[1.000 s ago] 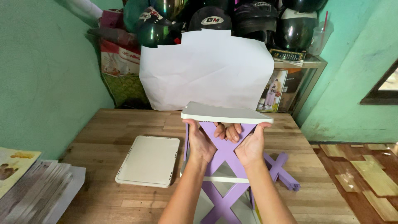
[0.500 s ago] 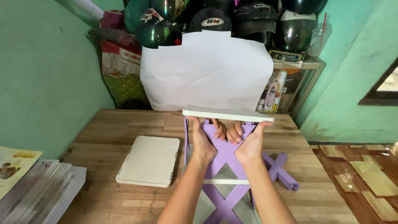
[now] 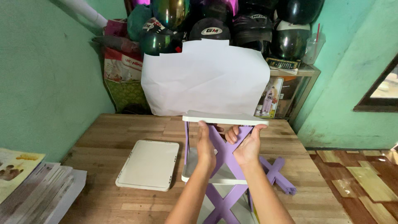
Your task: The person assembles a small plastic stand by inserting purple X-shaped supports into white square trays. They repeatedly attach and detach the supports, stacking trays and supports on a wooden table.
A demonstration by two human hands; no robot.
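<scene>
- Our left hand (image 3: 206, 150) and right hand (image 3: 245, 146) both grip the purple cross frame (image 3: 226, 166) of the small shelf rack standing on the table (image 3: 103, 199).
- Since a moment ago, the white top panel (image 3: 226, 118) sits slightly lower and more level on the frame.
- A spare white panel (image 3: 148, 164) lies left; a loose purple cross piece (image 3: 277, 175) lies right.

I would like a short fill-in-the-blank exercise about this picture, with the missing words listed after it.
1. Both hands, left hand and right hand, hold a small shelf rack with crossed legs of ____ colour.
2. The loose white panel lies flat on the ____ table.
3. The spare purple cross piece lies to the ____ of the rack.

Missing words: purple; wooden; right
</scene>
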